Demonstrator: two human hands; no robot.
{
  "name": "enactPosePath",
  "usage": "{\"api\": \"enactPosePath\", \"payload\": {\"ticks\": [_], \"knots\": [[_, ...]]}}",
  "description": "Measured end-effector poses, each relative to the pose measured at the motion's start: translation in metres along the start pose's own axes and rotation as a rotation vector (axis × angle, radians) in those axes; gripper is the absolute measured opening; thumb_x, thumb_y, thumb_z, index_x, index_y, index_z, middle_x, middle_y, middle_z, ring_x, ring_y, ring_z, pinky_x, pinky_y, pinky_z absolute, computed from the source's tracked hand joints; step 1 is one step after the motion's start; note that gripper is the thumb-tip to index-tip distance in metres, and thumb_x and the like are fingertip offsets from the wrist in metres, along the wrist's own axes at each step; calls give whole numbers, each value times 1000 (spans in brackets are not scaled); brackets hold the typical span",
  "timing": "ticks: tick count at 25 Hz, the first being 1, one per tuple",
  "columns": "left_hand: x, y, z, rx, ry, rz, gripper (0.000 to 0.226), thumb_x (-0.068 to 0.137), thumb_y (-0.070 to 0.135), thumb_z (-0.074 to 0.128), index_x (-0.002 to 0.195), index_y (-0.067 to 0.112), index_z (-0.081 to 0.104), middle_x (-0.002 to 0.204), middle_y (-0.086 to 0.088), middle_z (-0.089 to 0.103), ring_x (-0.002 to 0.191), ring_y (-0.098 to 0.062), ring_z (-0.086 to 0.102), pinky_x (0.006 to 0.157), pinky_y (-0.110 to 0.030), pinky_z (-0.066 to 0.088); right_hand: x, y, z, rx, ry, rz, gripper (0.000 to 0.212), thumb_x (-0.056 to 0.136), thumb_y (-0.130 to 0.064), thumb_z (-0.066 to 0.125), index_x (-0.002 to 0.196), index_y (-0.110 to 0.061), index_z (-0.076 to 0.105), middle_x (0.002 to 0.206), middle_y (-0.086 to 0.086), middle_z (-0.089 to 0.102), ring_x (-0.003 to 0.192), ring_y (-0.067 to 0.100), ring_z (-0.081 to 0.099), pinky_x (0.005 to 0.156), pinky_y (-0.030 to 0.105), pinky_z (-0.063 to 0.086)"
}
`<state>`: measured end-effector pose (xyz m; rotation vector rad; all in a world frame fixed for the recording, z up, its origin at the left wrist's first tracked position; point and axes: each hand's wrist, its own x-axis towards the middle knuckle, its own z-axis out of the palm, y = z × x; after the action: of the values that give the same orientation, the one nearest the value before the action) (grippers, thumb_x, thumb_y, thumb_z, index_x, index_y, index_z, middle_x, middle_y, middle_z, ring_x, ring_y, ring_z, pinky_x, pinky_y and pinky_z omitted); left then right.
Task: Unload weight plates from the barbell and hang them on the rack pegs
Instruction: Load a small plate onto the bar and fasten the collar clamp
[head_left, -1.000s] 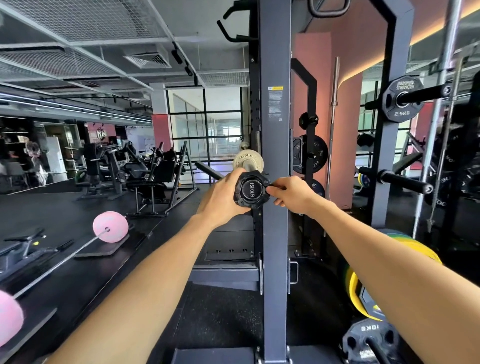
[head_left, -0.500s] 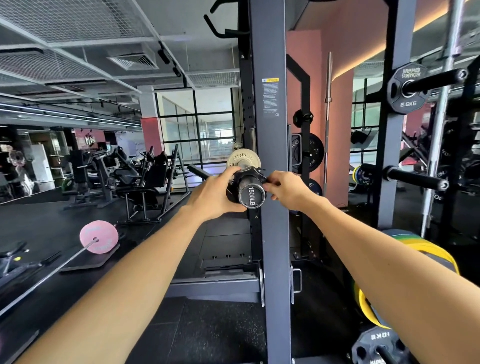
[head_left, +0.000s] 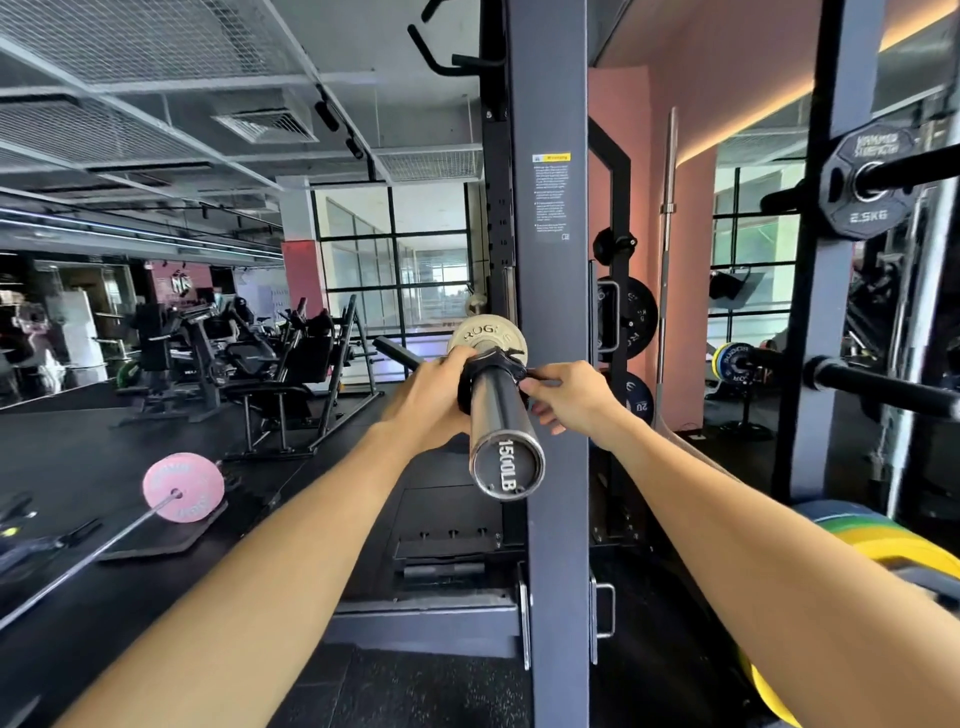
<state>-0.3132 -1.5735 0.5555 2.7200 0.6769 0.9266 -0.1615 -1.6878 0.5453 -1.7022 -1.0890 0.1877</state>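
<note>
The chrome barbell sleeve (head_left: 501, 415) points at me, its end cap marked 1500LB. A black collar clamp (head_left: 491, 366) sits on the sleeve against a small grey Rogue plate (head_left: 485, 332). My left hand (head_left: 434, 397) grips the clamp from the left. My right hand (head_left: 569, 397) pinches the clamp's lever on the right. The grey rack upright (head_left: 550, 260) stands just behind the sleeve. Black rack pegs (head_left: 883, 389) stick out from the right upright, the upper peg carrying a 2.5 kg plate (head_left: 867, 182).
Yellow and green bumper plates (head_left: 883, 551) stand at the lower right under my right arm. A second barbell with a pink plate (head_left: 183, 487) lies on the floor at left. Benches and machines (head_left: 270, 364) fill the left background.
My view has moved closer, so the sleeve now shows its length toward me. Both hands stay on the clamp, which now sits farther up the sleeve against the grey plate.
</note>
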Motion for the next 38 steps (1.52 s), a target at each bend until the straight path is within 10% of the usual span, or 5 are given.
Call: {"api": "enactPosePath", "payload": {"ticks": [9,13,18,26,38], "knots": [[72,-44,30,142,5,-60,76,83,12,58,136,56,26,89,0,56,81,-32,60,77,-44,54,84,23,15,-69,80,-7,20,90,-20,65,98,-2,61,75,12,65,53,19,63,56,31,58],[106,-61,47,124,116,-141,43,70,55,66,107,32,69,94,-4,72,92,-32,66,83,-41,56,114,36,22,-37,121,12,23,88,-24,68,95,-6,56,77,10,66,43,10,59,48,26,55],[126,-60,55,0,135,-184,63,58,68,53,101,28,74,87,5,71,86,-19,66,64,-27,48,140,46,29,-61,122,26,25,87,-27,69,90,-7,55,76,10,66,49,20,59,47,28,52],[132,-66,49,-30,21,-58,38,84,23,62,122,27,60,119,-9,66,103,-31,63,91,-42,50,150,50,30,-186,98,-56,21,91,-26,63,79,-11,55,79,14,66,75,35,63,63,37,52],[142,-62,62,-505,58,-370,45,79,62,44,115,46,64,120,5,68,107,-23,61,100,-40,45,136,14,33,-251,265,-223,35,98,-12,42,133,-12,42,107,16,66,98,36,56,79,41,47]]}}
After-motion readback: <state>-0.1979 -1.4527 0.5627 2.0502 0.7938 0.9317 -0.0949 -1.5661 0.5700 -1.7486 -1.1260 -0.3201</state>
